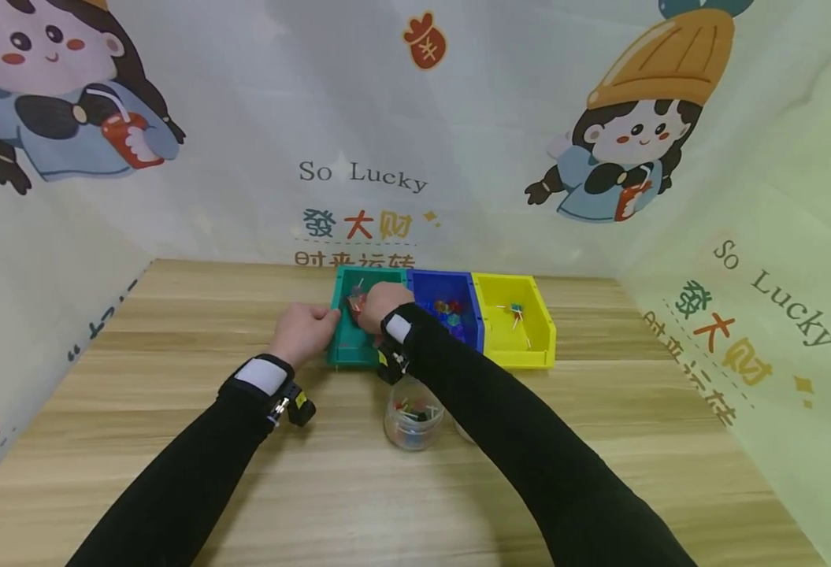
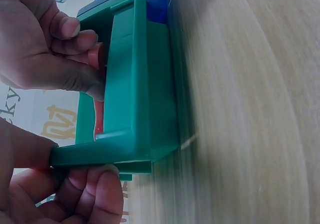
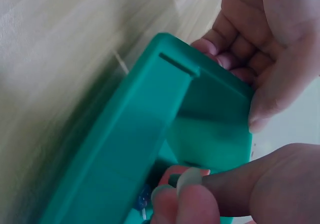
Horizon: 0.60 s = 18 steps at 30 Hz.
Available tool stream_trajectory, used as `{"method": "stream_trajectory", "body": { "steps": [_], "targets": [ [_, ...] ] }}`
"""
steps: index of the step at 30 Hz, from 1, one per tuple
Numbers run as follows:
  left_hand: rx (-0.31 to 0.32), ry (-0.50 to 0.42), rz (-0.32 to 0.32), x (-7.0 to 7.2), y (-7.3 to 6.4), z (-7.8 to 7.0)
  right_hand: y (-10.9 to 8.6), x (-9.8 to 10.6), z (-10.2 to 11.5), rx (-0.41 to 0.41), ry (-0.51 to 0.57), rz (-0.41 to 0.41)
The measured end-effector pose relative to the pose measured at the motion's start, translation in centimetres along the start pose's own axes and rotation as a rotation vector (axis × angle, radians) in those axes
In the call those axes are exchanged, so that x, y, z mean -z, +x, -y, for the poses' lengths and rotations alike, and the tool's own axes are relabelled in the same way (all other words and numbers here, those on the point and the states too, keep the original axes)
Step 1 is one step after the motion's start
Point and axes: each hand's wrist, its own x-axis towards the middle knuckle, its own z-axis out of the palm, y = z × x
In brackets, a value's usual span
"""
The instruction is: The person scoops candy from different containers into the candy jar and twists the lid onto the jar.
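My left hand [image 1: 302, 332] pinches the left wall of a green bin [image 1: 353, 356], thumb on one side and curled fingers on the other. Inside that bin, my right hand [image 1: 383, 305] has its thumb and fingertips together on a red piece [image 2: 98, 57]; the fingers cover much of it, so its kind cannot be told. Beside those fingertips lies a small dark blue piece [image 3: 143, 196] with a thin white stem. Joined to the green bin's right is a blue bin [image 1: 477, 327] with red, blue and greenish beads [image 1: 450, 315], partly behind the right wrist.
A yellow bin [image 1: 546, 356] at the row's right end holds a few small white-stemmed pieces [image 1: 517, 313]. In front, a clear jar [image 1: 413, 437] contains mixed small pieces. Another clear rim [image 1: 461, 431] shows from under the right forearm. Printed cloth [image 1: 500, 118] hangs behind the wooden table [image 1: 195, 354].
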Motion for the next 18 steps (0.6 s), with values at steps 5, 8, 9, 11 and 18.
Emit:
{"method": "stream_trajectory", "body": {
  "steps": [5,8,9,11,18],
  "targets": [
    [-0.009,0.004,0.008,0.1,0.2,-0.4,0.9,-0.7,-0.5,0.012,0.08,-0.023],
    [-0.016,0.003,0.007,0.2,0.3,-0.4,1.8,-1.3,-1.1,0.043,0.156,-0.018],
    [-0.02,0.007,0.007,0.2,0.3,-0.3,1.8,-1.3,-1.2,0.044,0.176,-0.012],
    [-0.023,0.008,0.011,0.1,0.3,-0.2,1.8,-1.5,-1.3,0.044,0.191,0.001],
    [-0.02,0.013,-0.002,0.0,0.0,-0.1,-0.7,-0.7,-0.9,0.033,0.188,-0.004]
  ]
}}
